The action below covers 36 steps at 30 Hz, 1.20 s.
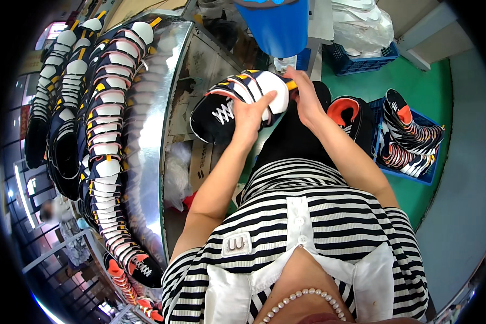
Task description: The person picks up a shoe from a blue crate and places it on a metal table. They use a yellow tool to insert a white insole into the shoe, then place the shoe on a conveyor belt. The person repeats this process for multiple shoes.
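A short stack of nested shoe uppers (277, 102) lies across my lap area, with a black toe, white crossed laces, white heel panels and yellow heel tabs. My left hand (248, 120) is closed over its side, thumb lying on the white heel panel and the other fingers hidden beneath. At the heel end, my right hand (309, 102) has its fingers bent round the yellow tab, partly out of sight behind it. Beside my right forearm sits another upper with an orange lining (344, 109).
Long rows of nested uppers (107, 116) line the shiny metal bench (174, 70) on my left. A blue bin (279, 32) hangs ahead. On the green floor at right, a blue crate (430, 175) holds striped stacks; another blue crate (356, 65) carries bagged white pieces.
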Available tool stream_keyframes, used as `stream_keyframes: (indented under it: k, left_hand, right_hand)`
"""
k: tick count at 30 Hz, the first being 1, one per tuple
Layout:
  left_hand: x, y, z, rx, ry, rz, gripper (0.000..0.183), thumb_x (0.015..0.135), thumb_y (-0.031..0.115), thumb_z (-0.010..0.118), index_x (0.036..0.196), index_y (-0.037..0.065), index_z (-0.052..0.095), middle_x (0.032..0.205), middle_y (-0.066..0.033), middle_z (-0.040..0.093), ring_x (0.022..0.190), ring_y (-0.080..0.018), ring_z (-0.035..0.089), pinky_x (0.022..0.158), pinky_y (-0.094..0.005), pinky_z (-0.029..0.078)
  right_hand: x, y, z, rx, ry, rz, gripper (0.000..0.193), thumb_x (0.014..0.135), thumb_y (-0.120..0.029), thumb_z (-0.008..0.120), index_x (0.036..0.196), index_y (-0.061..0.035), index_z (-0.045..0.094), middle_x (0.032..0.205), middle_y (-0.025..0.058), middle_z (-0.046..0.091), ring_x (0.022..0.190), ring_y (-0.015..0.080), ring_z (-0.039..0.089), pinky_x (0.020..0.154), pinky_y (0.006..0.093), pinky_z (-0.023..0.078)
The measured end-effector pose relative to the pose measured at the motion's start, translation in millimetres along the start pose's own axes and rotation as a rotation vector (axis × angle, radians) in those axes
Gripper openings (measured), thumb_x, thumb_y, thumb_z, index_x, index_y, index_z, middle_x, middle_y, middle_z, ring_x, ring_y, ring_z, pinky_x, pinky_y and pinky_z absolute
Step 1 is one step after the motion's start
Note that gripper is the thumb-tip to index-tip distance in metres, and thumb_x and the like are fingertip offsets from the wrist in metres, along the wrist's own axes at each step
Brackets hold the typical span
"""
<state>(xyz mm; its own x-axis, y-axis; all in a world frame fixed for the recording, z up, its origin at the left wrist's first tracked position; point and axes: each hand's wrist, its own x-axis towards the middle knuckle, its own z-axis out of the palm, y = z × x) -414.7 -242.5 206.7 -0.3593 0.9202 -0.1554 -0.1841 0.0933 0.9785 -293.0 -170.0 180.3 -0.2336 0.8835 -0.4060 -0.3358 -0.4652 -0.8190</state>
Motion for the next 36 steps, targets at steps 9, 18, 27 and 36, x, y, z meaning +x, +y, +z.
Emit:
stream_keyframes:
  k: [9,18,27,36]
  left_hand:
    - [76.0,10.3,-13.4,0.103,-0.045,0.041,0.038,0.071,0.004,0.073,0.105,-0.004,0.058,0.099,-0.0112,0.064,0.085,-0.0186,0.063,0.077,-0.0294,0.049]
    - [89.9,-9.6,-2.9,-0.301,0.053,-0.381,0.038,0.077,0.004,0.066,0.111,-0.007,0.056,0.104,-0.0139,0.064,0.092,-0.0244,0.064,0.083,-0.0344,0.051]
    - [78.3,7.3,-27.6,-0.732,0.494,-0.510,0.034,0.082,0.008,0.064,0.113,-0.002,0.053,0.108,-0.0142,0.061,0.100,-0.0277,0.061,0.089,-0.0400,0.048]
    - [13.7,155.8,-61.0,-0.098,0.583,0.548,0.048,0.074,0.009,0.072,0.116,-0.002,0.052,0.109,-0.0097,0.059,0.099,-0.0195,0.057,0.088,-0.0309,0.044]
  right_hand:
    - [49.5,-6.4,-20.0,0.121,-0.195,-0.073,0.018,0.089,-0.015,0.062,0.088,0.0011,0.053,0.086,0.0109,0.060,0.075,0.0177,0.065,0.070,0.0238,0.054]
    - [71.7,-18.5,-25.3,0.108,-0.096,0.080,0.012,0.089,-0.005,0.056,0.080,0.0010,0.051,0.079,0.0109,0.059,0.068,0.0165,0.063,0.064,0.0237,0.054]
    - [88.9,-39.2,-38.8,-0.197,-0.276,-0.029,0.020,0.094,-0.022,0.051,0.086,-0.0049,0.056,0.069,0.0023,0.054,0.055,0.0088,0.049,0.049,0.0211,0.036]
    - [121.4,19.9,-246.7,-1.746,-0.237,-0.140,0.077,0.065,-0.045,0.078,0.120,-0.0025,0.047,0.110,0.0251,0.059,0.104,0.0392,0.057,0.087,0.0445,0.046]
